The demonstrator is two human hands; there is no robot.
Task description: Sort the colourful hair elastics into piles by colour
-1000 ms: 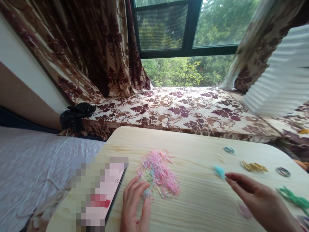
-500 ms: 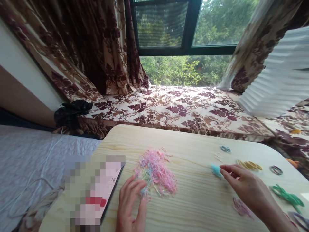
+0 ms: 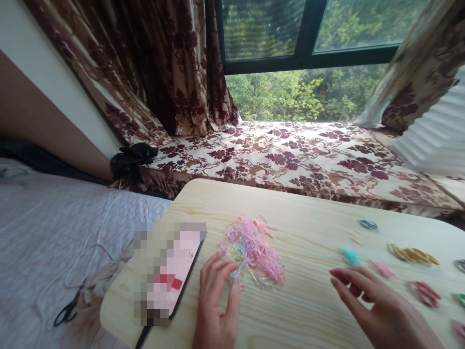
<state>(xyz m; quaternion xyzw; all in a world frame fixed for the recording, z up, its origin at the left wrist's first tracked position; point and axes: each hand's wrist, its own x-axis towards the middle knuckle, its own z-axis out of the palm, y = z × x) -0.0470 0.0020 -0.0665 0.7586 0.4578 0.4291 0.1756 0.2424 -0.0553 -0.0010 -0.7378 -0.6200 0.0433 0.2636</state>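
Observation:
A loose pile of small pink, lilac and pale green bands (image 3: 254, 249) lies on the wooden table (image 3: 308, 218). My left hand (image 3: 220, 291) is at the pile's near left edge, its fingers curved and apart; nothing can be made out between them. To the right, my right hand (image 3: 366, 295) hovers over the table, thumb and forefinger slightly apart, with nothing visible between them. Just beyond it are a turquoise bunch (image 3: 350, 257) and a pink bunch (image 3: 383, 269). A red-pink bunch (image 3: 426, 293) lies to its right.
Mustard bands (image 3: 414, 253), blue-grey bands (image 3: 368, 225) and cream bands (image 3: 355, 236) lie farther back. A phone (image 3: 181, 276) with a cable rests at the table's left. Beyond the table is a floral window seat (image 3: 283, 155); scissors (image 3: 67, 312) lie at lower left.
The view has swung left, shifting the scene rightward. My right hand has moved away from the turquoise bunch, towards me. The pink and red-pink bunches now show. My left hand remains by the pile.

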